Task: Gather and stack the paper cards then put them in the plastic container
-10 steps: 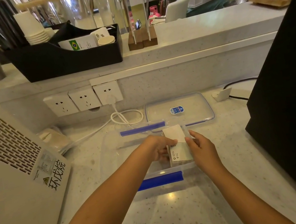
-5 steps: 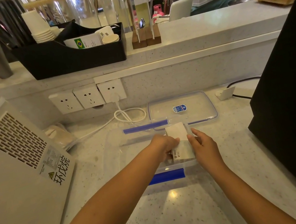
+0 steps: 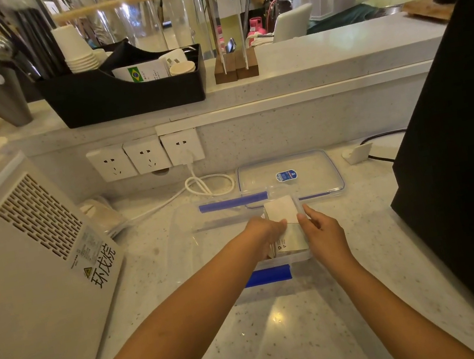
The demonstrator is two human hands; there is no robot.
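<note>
A clear plastic container (image 3: 195, 238) with blue clips sits on the speckled white counter (image 3: 284, 327), and every place here is given relative to it. Inside it, toward its right end, stands a stack of paper cards (image 3: 289, 241); the top card is pale and blank at its far end, and small print shows on a card face lower down. The rest of the container's floor, to the left of the stack, looks bare.

Both of the person's hands reach into the container. The left hand (image 3: 264, 229) presses on the stack's left side, its grip narrow with fingers curled against the cards. The right hand (image 3: 323, 229) bears on the stack's right edge, its grip likewise narrow, thumb and fingers pinching the cards. Whether the stack rests on the container floor or is held just above it cannot be told.

Just behind the container, touching or nearly touching its far rim, lies the clear lid (image 3: 289, 177) flat on the counter, with a blue label. Behind and to the left, on a raised ledge, a black organizer tray (image 3: 123, 95) holds stacked paper cups (image 3: 75, 49), a card with a green and yellow flag, and a white plug. A white appliance (image 3: 25, 259) stands to the left of the container, a tall black one (image 3: 461, 174) to the right.
</note>
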